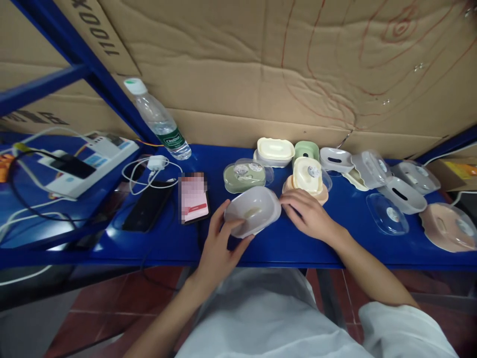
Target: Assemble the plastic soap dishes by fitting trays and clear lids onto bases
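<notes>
A pale grey plastic box [266,206], oval and soap-dish-like, is held tilted above the front of the blue table, its hollow side facing me. My left hand [222,238] is closed around its left end, with a finger inside and the thumb under the near edge. My right hand [311,216] touches the right rim with its fingertips, fingers bent together; the exact grip there is partly hidden. Just behind the box lies a green box with a clear lid [244,178]. Near my right hand sits a cream box with a round sticker [307,176] on a peach one [319,195].
Several more boxes and clear lids [387,214] spread across the right of the blue table [276,251]. To the left are a lit phone [194,199], a dark phone [145,206], a charger cable, a power strip [100,161] and a water bottle [160,122]. Cardboard [223,59] stands behind.
</notes>
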Demonstrator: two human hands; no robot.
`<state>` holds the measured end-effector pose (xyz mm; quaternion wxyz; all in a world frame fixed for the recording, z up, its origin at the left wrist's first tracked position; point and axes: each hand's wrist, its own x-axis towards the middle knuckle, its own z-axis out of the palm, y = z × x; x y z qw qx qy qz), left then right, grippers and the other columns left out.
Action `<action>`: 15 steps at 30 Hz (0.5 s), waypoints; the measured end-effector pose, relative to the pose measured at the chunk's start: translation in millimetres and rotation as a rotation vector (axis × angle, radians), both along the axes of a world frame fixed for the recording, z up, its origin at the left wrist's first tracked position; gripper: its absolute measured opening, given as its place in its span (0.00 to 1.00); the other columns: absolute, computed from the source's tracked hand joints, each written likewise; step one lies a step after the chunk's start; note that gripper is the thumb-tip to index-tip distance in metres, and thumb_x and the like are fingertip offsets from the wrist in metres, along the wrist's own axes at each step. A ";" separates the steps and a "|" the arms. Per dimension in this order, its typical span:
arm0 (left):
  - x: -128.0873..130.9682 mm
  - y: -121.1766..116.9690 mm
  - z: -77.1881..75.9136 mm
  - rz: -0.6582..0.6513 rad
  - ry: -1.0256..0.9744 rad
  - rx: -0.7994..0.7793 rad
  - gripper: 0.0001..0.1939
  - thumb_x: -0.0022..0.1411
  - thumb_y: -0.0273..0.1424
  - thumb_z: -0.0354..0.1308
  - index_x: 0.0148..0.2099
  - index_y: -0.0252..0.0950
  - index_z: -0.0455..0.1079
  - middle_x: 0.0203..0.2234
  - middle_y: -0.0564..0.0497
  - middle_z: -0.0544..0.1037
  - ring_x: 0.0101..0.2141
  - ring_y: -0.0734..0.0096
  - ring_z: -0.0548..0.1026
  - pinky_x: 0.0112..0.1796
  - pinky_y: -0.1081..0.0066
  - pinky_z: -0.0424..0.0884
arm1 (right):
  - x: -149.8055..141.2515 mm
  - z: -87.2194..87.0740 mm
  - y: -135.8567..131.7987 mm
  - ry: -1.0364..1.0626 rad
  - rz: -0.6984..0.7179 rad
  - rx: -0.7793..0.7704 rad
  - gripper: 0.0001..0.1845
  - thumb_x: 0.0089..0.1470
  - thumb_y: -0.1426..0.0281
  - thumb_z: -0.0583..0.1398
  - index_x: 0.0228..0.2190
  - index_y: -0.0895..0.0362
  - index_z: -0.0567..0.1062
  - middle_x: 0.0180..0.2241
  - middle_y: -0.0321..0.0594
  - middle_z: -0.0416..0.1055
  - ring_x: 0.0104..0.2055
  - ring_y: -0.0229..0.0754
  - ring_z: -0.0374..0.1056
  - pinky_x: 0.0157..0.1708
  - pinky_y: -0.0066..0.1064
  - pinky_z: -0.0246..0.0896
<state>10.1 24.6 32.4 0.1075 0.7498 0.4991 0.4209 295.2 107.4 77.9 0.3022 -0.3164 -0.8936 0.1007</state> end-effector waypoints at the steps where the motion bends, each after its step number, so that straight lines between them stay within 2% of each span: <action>1: 2.5 3.2 -1.4 0.004 0.006 -0.001 0.15 0.72 0.32 0.68 0.58 0.41 0.71 0.73 0.38 0.61 0.71 0.48 0.68 0.65 0.51 0.74 | 0.4 0.3 -0.6 0.017 -0.043 0.009 0.16 0.77 0.68 0.54 0.59 0.53 0.76 0.53 0.51 0.81 0.57 0.52 0.77 0.58 0.51 0.76; 3: 5.9 7.0 -4.4 0.011 0.031 -0.007 0.15 0.73 0.33 0.67 0.58 0.41 0.71 0.73 0.37 0.61 0.70 0.47 0.69 0.66 0.51 0.74 | -0.2 -1.5 -1.5 -0.002 -0.073 0.000 0.22 0.77 0.65 0.54 0.67 0.55 0.70 0.64 0.55 0.74 0.66 0.54 0.72 0.65 0.53 0.72; 6: 6.8 7.8 -7.9 0.006 0.095 -0.005 0.15 0.74 0.34 0.66 0.59 0.40 0.71 0.71 0.37 0.65 0.70 0.47 0.70 0.66 0.49 0.73 | -4.3 -10.4 -2.3 -0.159 0.034 -0.024 0.31 0.74 0.57 0.59 0.72 0.55 0.66 0.75 0.58 0.60 0.76 0.60 0.61 0.72 0.58 0.64; 9: 4.3 6.1 -10.6 0.000 0.183 0.030 0.15 0.73 0.34 0.67 0.58 0.40 0.72 0.71 0.35 0.66 0.70 0.44 0.69 0.66 0.47 0.73 | -8.9 -23.0 -2.1 -0.260 0.100 -0.046 0.29 0.73 0.59 0.61 0.69 0.55 0.71 0.77 0.56 0.56 0.78 0.62 0.57 0.73 0.59 0.62; 12: 0.5 3.5 -14.8 -0.023 0.265 0.026 0.17 0.73 0.35 0.67 0.61 0.40 0.72 0.72 0.33 0.64 0.70 0.39 0.69 0.64 0.43 0.75 | -11.6 -31.5 -0.7 -0.252 0.088 -0.061 0.25 0.74 0.67 0.59 0.69 0.53 0.72 0.78 0.52 0.55 0.79 0.59 0.56 0.74 0.58 0.61; 15: -1.6 0.7 -18.6 -0.028 0.275 0.019 0.18 0.75 0.34 0.64 0.63 0.40 0.71 0.73 0.33 0.63 0.71 0.39 0.68 0.64 0.42 0.75 | -13.0 -33.7 0.9 -0.226 0.109 -0.081 0.26 0.75 0.69 0.58 0.70 0.52 0.70 0.78 0.51 0.54 0.80 0.58 0.53 0.75 0.58 0.59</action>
